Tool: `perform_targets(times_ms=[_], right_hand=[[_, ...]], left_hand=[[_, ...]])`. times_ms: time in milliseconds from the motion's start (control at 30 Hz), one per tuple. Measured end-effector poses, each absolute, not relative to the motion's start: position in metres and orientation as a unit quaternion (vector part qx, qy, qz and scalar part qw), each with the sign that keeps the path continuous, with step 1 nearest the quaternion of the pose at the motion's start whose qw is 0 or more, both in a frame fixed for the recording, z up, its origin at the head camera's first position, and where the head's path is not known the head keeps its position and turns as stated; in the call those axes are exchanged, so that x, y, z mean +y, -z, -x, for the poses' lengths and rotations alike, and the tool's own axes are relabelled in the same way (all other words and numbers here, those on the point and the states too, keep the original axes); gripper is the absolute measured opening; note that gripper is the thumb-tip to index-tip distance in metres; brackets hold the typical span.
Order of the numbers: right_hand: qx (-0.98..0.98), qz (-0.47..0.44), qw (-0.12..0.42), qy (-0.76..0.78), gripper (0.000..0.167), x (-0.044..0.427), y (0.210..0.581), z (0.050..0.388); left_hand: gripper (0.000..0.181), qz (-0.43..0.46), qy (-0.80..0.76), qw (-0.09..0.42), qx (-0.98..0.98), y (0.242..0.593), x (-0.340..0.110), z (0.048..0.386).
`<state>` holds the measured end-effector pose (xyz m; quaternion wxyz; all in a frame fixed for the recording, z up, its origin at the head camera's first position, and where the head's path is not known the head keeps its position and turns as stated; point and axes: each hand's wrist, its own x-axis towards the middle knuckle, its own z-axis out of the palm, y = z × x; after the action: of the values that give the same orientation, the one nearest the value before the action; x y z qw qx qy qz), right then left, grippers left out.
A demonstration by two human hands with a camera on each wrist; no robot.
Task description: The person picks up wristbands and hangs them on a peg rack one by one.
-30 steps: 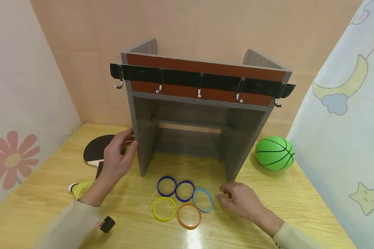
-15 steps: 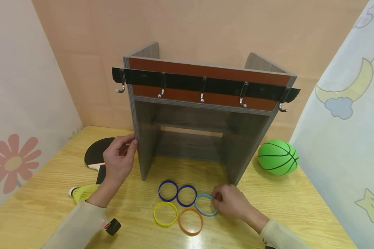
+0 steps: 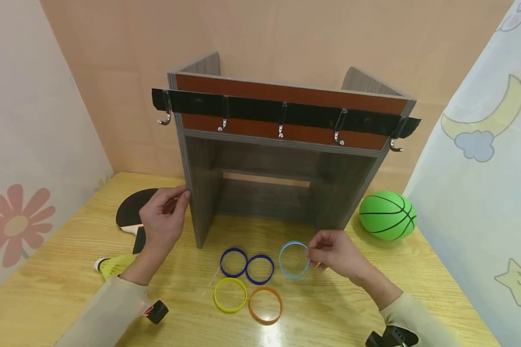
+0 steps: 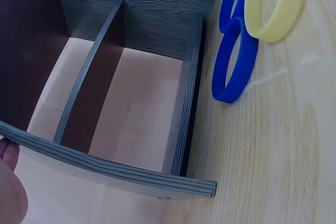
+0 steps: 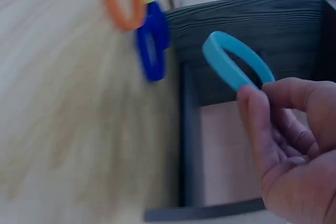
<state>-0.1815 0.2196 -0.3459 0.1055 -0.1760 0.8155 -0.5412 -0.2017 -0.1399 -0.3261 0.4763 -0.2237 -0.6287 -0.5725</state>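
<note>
A wooden rack (image 3: 278, 146) with hooks on a black strip stands upright. My left hand (image 3: 162, 219) is at its left side panel (image 3: 194, 193); loosely bent fingers touch the panel's outer side near the front edge, with the thumb beside them. In the right wrist view, my right hand (image 5: 302, 145) pinches a light blue ring (image 5: 231, 64) between thumb and fingers; the ring (image 3: 292, 259) is held up before the rack's right panel. Two dark blue rings (image 3: 260, 281), a yellow ring (image 3: 230, 310) and an orange ring (image 3: 266, 321) lie on the table.
A black paddle (image 3: 132, 207) and a yellow shuttlecock (image 3: 115, 266) lie on the left. A green ball (image 3: 387, 216) sits right of the rack. Patterned cloth (image 3: 482, 193) hangs at the right side, and a peach backdrop (image 3: 282, 38) behind.
My right hand moved left to the light blue ring, took hold of it, and raised it from the table toward the rack. My left hand stays at the left panel.
</note>
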Motion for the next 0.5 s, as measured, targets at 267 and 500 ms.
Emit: perform_targets(times_ms=[267,500], right_hand=[[0.714,0.212,0.104,0.66,0.017,0.19,0.312,0.189],[0.651,0.236,0.099,0.714,0.007,0.145,0.279,0.19]], left_hand=[[0.02,0.217,0.575,0.474,-0.631,0.338,-0.147,0.212],[0.02,0.224,0.577,0.468,-0.631,0.345,-0.151,0.22]])
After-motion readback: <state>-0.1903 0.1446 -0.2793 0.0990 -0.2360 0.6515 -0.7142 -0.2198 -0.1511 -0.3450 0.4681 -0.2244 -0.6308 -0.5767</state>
